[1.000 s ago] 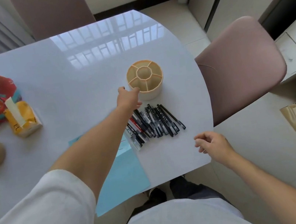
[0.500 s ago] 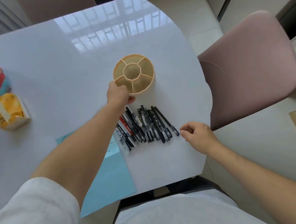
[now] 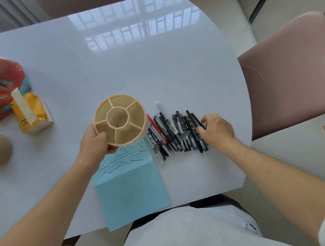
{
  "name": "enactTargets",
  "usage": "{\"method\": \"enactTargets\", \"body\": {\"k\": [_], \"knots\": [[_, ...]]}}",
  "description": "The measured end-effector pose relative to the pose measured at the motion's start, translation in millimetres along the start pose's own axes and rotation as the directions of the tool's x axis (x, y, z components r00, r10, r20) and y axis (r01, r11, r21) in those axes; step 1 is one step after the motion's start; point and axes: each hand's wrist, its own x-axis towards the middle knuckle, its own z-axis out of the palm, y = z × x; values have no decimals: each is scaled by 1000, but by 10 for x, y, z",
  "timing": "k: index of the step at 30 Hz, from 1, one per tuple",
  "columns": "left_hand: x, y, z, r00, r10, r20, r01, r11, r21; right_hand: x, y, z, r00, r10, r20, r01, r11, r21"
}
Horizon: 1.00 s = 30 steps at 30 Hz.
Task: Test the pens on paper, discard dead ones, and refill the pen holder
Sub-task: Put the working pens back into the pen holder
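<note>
left hand (image 3: 94, 143) is gripping the light, stiff pen holder (image 3: 120, 120) by its rim; right hand (image 3: 218, 129) is curling onto slippery pens (image 3: 175, 133), best pinched mid-barrel.

Left hand (image 3: 94, 143) grips with curled fingers; right hand (image 3: 218, 129) reaches forward, fingers bent.
</note>
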Motion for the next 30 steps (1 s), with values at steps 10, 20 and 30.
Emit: {"method": "enactTargets", "body": {"k": [10,20,30], "knots": [[-270,-527,-245,999,-54,2,54,998,-40,87,-129,-8,997,38,65,-23,974,-226],[-302,-728,-201,998,-47,38,46,999,4,-13,-417,-14,988,-138,67,128,982,140],[-360,-744,-184,998,-52,42,51,999,14,14,-929,257,983,-121,139,119,993,27]]}}
